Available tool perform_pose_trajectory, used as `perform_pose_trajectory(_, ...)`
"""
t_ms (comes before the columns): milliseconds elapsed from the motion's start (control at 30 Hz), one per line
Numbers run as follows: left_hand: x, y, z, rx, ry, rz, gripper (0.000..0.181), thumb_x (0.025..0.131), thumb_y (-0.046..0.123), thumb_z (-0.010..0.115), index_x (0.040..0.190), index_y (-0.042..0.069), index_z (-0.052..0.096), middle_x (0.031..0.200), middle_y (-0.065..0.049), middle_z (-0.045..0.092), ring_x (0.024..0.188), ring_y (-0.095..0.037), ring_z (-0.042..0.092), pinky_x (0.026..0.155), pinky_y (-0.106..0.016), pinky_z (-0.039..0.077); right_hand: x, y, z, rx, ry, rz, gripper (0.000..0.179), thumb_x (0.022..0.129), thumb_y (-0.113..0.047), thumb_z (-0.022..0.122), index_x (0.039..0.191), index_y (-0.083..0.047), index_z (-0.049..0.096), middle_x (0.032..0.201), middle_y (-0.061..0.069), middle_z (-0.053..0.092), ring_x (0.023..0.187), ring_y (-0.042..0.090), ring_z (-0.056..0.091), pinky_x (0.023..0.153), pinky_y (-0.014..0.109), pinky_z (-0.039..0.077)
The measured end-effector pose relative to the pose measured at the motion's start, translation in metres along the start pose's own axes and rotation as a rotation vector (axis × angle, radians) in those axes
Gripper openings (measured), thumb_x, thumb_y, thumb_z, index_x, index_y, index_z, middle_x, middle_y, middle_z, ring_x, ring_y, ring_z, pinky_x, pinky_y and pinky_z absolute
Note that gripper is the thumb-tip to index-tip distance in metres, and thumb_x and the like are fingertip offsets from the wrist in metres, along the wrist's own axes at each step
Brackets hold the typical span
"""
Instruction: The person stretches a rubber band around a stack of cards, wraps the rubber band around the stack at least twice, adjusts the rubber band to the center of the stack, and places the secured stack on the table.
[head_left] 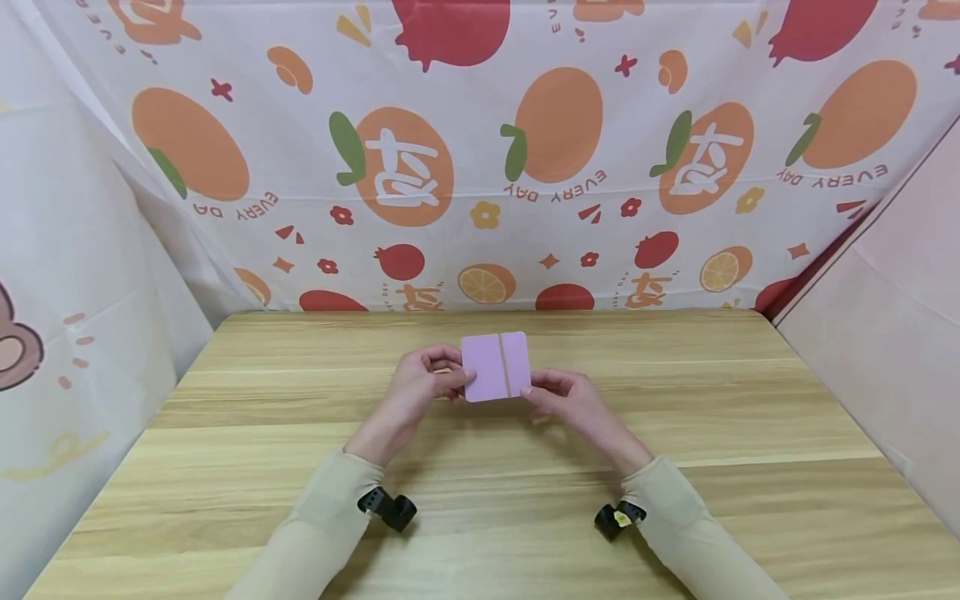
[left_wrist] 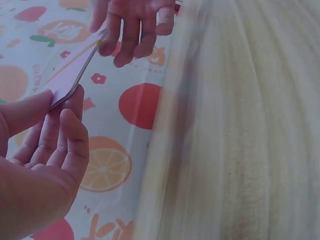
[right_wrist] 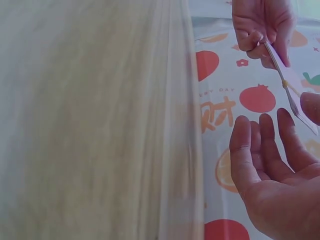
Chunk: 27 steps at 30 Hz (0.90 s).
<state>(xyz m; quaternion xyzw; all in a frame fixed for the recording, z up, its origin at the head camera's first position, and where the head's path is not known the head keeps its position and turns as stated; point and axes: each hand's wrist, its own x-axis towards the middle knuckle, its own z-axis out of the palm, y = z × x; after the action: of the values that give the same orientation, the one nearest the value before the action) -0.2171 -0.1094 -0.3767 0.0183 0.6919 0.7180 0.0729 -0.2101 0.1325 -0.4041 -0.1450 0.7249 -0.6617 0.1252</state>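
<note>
A thin lilac square pad (head_left: 483,367) with rounded corners and a tan band around it is held up over the table. My left hand (head_left: 422,383) pinches its left edge, thumb on the front and fingers behind. At its lower right corner, my right hand (head_left: 570,402) holds it lightly between thumb and index finger. In the left wrist view the pad (left_wrist: 75,70) appears nearly edge-on. The right wrist view shows the band (right_wrist: 285,83) wrapping over the edge, with the other right fingers (right_wrist: 267,132) spread apart from the pad.
The wooden table (head_left: 480,517) stretches beneath both arms. Behind it hangs a white cloth (head_left: 480,242) with fruit prints, and pale cloths (head_left: 82,250) flank the sides. Each sleeve carries a strapped black wrist camera (head_left: 401,512).
</note>
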Motion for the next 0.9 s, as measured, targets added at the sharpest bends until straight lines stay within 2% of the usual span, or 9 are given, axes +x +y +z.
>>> perform_pose_trajectory(100, 0.0, 0.001, -0.001, -0.001, -0.016, 0.002, 0.018, 0.084, -0.001, 0.073, 0.097, -0.003, 0.06, 0.079, -0.005, 0.064, 0.065, -0.015, 0.06, 0.06, -0.029, 0.05, 0.0, 0.001, 0.001, -0.007, -0.016, -0.011, 0.03, 0.094, -0.015, 0.067, 0.115, 0.005, 0.064, 0.111, 0.013, 0.066, 0.104, 0.042, 0.058, 0.085, 0.052, 0.053)
perform_pose_trajectory(367, -0.002, -0.002, 0.004, 0.003, -0.019, 0.028, 0.015, 0.084, -0.003, 0.072, 0.093, -0.001, 0.06, 0.078, -0.004, 0.064, 0.064, -0.014, 0.059, 0.06, -0.028, 0.05, -0.003, -0.001, 0.006, -0.084, -0.011, -0.018, 0.03, 0.092, -0.014, 0.069, 0.115, 0.004, 0.068, 0.106, 0.011, 0.069, 0.093, 0.016, 0.062, 0.086, 0.043, 0.054)
perform_pose_trajectory(567, -0.005, -0.002, 0.009, 0.014, 0.008, 0.058, 0.015, 0.082, -0.005, 0.073, 0.089, -0.002, 0.06, 0.075, -0.005, 0.062, 0.063, -0.015, 0.057, 0.057, -0.027, 0.047, -0.005, -0.001, 0.008, -0.064, -0.004, 0.03, 0.034, 0.09, -0.016, 0.072, 0.116, 0.005, 0.068, 0.108, 0.016, 0.07, 0.094, 0.023, 0.063, 0.087, 0.044, 0.053)
perform_pose_trajectory(667, -0.007, -0.002, 0.011, 0.01, 0.015, 0.063, 0.015, 0.082, -0.005, 0.073, 0.089, -0.002, 0.06, 0.075, -0.005, 0.062, 0.063, -0.014, 0.056, 0.057, -0.026, 0.046, -0.006, 0.0, 0.01, -0.052, 0.004, 0.061, 0.032, 0.089, -0.018, 0.073, 0.112, 0.004, 0.07, 0.104, 0.019, 0.07, 0.09, 0.026, 0.064, 0.085, 0.043, 0.053)
perform_pose_trajectory(900, -0.007, -0.005, 0.017, -0.006, 0.025, 0.054, 0.015, 0.083, -0.003, 0.073, 0.09, -0.003, 0.06, 0.076, -0.006, 0.063, 0.065, -0.015, 0.056, 0.057, -0.026, 0.046, -0.005, 0.0, 0.017, -0.053, 0.073, 0.081, 0.027, 0.086, -0.02, 0.077, 0.097, 0.004, 0.073, 0.085, 0.015, 0.07, 0.077, 0.016, 0.061, 0.076, 0.034, 0.052)
